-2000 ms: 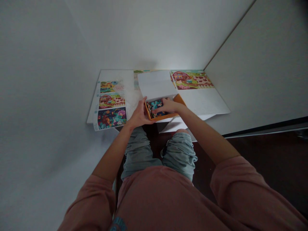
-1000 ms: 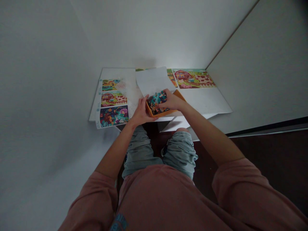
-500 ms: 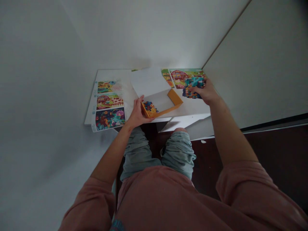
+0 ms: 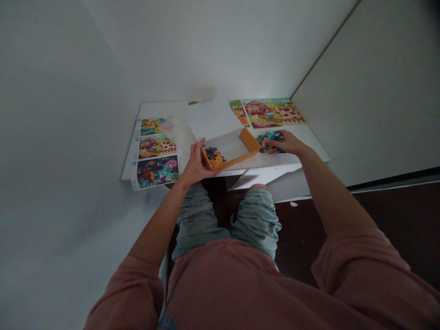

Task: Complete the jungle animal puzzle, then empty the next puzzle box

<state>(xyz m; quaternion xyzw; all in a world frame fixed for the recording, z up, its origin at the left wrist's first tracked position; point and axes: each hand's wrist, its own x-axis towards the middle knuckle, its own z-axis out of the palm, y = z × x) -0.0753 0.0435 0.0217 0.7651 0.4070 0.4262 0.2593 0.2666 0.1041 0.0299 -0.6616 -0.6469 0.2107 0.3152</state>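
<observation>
White walls (image 4: 206, 50), white table (image 4: 271, 168), dark wooden floor (image 4: 388, 215)

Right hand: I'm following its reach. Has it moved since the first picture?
Yes, rightward: the right hand now lies below the barn picture, not left of it.

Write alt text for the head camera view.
A seated person's left hand holds the corner of an orange tray with jigsaw pieces inside, while their right hand rests on a cluster of pieces on a white table. A printed farm picture lies beyond.
</observation>
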